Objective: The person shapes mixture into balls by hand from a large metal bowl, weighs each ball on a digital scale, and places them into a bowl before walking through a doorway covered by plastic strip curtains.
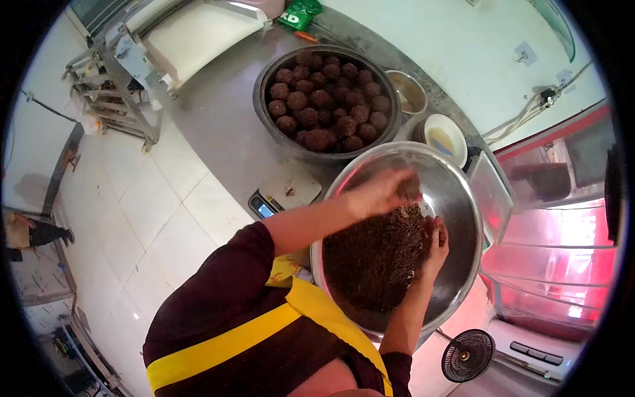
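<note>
A large steel basin point(466, 278) holds a heap of dark brown crumbly mixture point(370, 264). Over its far side, my left hand point(383, 192) is closed around a dark brown clump point(409, 189). My right hand point(435, 243) is lower in the basin, at the edge of the heap, its fingers curled and smeared dark; some mixture appears to be in them, partly hidden. Beyond the basin stands a wide dark pot point(260, 109) piled with several round dark brown balls point(321, 99). Both forearms reach over the basin rim.
A digital scale point(294, 188) with crumbs on it sits left of the basin. Small bowls point(407, 92) point(446, 139) stand by the wall on the steel table point(221, 126). A black fan point(467, 356) is at lower right, a metal rack point(109, 92) at upper left.
</note>
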Available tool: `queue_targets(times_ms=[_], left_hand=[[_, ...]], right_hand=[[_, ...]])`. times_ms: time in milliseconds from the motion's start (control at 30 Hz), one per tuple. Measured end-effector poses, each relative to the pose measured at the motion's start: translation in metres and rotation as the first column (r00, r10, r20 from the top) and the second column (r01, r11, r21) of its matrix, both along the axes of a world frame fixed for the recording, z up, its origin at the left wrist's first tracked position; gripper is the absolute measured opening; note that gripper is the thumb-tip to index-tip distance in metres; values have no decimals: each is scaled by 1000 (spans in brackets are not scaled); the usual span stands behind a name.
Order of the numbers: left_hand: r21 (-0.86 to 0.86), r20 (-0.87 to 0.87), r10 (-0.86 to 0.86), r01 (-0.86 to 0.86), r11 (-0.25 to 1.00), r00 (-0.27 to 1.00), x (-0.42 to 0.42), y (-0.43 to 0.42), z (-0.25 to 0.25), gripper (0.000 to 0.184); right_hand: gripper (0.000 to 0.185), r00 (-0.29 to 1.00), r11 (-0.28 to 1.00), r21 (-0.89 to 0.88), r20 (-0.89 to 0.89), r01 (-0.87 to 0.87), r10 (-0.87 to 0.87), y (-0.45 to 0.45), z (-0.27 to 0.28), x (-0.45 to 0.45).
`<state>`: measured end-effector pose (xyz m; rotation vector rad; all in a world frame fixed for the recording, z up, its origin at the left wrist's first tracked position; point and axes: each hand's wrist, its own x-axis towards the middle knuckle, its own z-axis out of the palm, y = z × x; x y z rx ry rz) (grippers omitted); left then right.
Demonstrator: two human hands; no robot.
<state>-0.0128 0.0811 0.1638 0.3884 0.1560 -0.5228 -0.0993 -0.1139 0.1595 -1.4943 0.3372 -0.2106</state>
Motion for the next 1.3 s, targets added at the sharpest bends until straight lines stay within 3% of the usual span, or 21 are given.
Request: queue_targets(times_ms=[67,100,133,167,233,433,600,700,800,833,867,933,967,1000,1033,1067,1133,1167,1200,1267,1300], left_hand=[[62,68,91,-95,994,994,37,40,15,25],[37,-85,290,-288,957,953,56,55,14,29],[9,-204,364,-370,929,909,87,75,-6,34],[135,-95,419,-405,904,903,103,99,-13,37],[263,-251,573,-514,816,780,131,124,1,51],[518,-152,552,-410,751,820,187,152,-15,68],[454,197,324,-379,806,925,148,148,5,60],[520,319,98,-261,813,943,96,110,19,53],[766,351,-296,-90,637,888,49,50,-20,56],[855,314,-415,-64,515,854,31,29,-27,59],[966,171,-617,-7,258,768,19,14,-20,64],[983,144,-757,-180,36,637,23,-26,-114,68],[979,144,-773,-200,22,618,11,-40,-131,68],[976,140,-787,-220,6,601,-2,-50,-137,68],[997,51,-853,-80,11,520,-9,-55,-128,65],[990,17,-886,-134,-51,463,-19,-58,-103,61],[985,110,-802,-175,6,587,-11,-65,-96,56],[947,294,-733,-291,136,613,0,-69,-117,51],[892,334,-746,-448,53,576,4,-74,-108,49],[874,449,-679,-445,197,581,13,-91,-158,46],[897,412,-732,-384,220,542,9,-93,-158,44]], right_hand=[[37,992,992,109,-117,62,-49,-6,-5,-6],[33,990,992,95,-125,83,-71,-15,-21,-8],[33,994,988,145,-104,56,-41,-18,-28,-14],[33,996,980,195,-82,30,-14,-18,-33,-20],[34,997,968,252,-77,-2,22,-24,-48,-30],[35,980,974,219,-199,62,-18,-33,-52,-40],[44,983,993,114,-181,13,8,-42,-52,-56],[49,930,998,-53,-368,-38,16,-69,-82,-65],[55,872,910,-374,-488,-178,-30,-92,-96,-72],[60,861,904,-403,-501,-144,-86,-104,-117,-72],[61,828,862,-474,-545,-180,-127,-101,-118,-68],[59,754,698,-646,-613,-309,-235,-87,-143,-56],[57,807,800,-507,-589,-320,-51,-71,-137,-54],[55,865,743,-598,-500,-302,-51,-61,-164,-53],[54,873,731,-614,-485,-296,-54,-36,-138,-54],[53,875,788,-553,-483,-269,-40,-22,-118,-55],[53,960,793,-590,-278,-150,-26,-33,-114,-43],[52,968,796,-594,-248,-115,-46,-38,-122,-35],[52,978,794,-604,-200,-72,-63,-47,-133,-14],[50,989,755,-654,-137,-46,-59,-61,-155,7],[49,990,721,-690,-137,-69,-36,-59,-170,10]])
